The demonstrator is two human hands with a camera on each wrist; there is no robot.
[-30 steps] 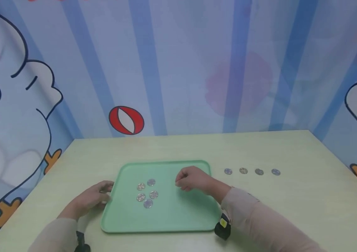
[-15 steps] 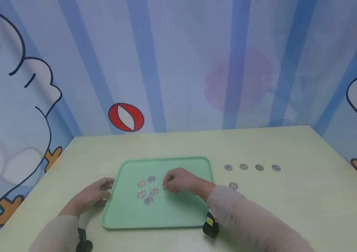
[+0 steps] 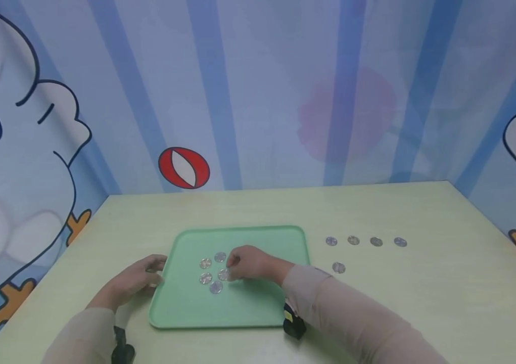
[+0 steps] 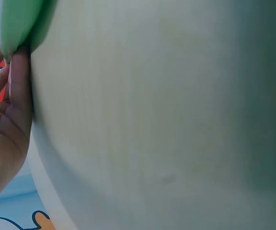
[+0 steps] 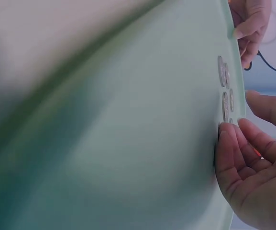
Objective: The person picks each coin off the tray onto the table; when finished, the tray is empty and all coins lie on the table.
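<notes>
A light green tray [image 3: 267, 313] lies on the table with several silver coins grouped on its left half. My right hand [image 3: 252, 264] reaches over the tray, its fingertips right at the rightmost coin [image 3: 223, 274] of the group and partly covering it. In the right wrist view the fingers [image 5: 227, 153] bend down to the tray surface beside the coins, while the thumb stands apart from them. At the tray's left edge rests my left hand [image 3: 132, 280], its fingers loosely bent. The left wrist view shows its thumb [image 4: 20, 79] at the green rim.
On the pale yellow table [image 3: 421, 293], right of the tray, several coins form a row along the back, one of them a coin [image 3: 353, 240]. A single coin [image 3: 338, 267] lies in front of that row. A striped cartoon backdrop [image 3: 267, 101] surrounds the table.
My right hand has moved left across the tray to the coin group. The single coin in front of the row, hidden by the arm before, now shows. The left hand stays at the edge.
</notes>
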